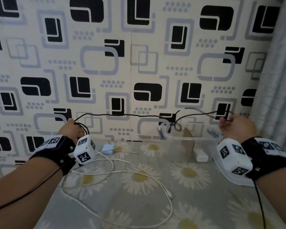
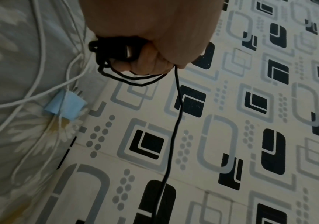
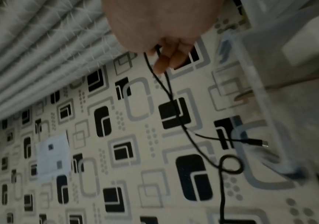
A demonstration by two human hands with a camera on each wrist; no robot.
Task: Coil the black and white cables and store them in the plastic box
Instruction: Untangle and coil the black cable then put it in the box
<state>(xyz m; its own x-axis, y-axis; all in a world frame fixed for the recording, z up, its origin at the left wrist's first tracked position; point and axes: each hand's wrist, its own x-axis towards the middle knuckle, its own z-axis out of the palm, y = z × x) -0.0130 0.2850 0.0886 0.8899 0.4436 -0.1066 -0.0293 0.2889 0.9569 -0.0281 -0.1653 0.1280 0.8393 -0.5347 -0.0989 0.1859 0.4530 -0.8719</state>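
— What carries everything?
— A bed (image 1: 205,204) with a daisy-print sheet, set against a patterned wall (image 1: 139,63). A clear plastic box (image 1: 196,139) stands near the back right edge of the bed, a white adapter (image 1: 201,157) just in front of it.
— And the white cable?
— The white cable (image 1: 122,172) lies in loose loops across the middle of the bed, running back to a light blue charger (image 1: 108,149) at the back edge.
— The black one?
— The black cable (image 1: 122,115) hangs in the air, stretched between both hands, with a small loop above the box's rim.
— The hands?
— The left hand (image 1: 73,128) is a closed fist, fingers curled round several black coils and a plug (image 2: 124,51). The right hand (image 1: 238,128) pinches the cable between thumb and fingertips (image 3: 161,63), its far plug (image 3: 258,142) dangling free.
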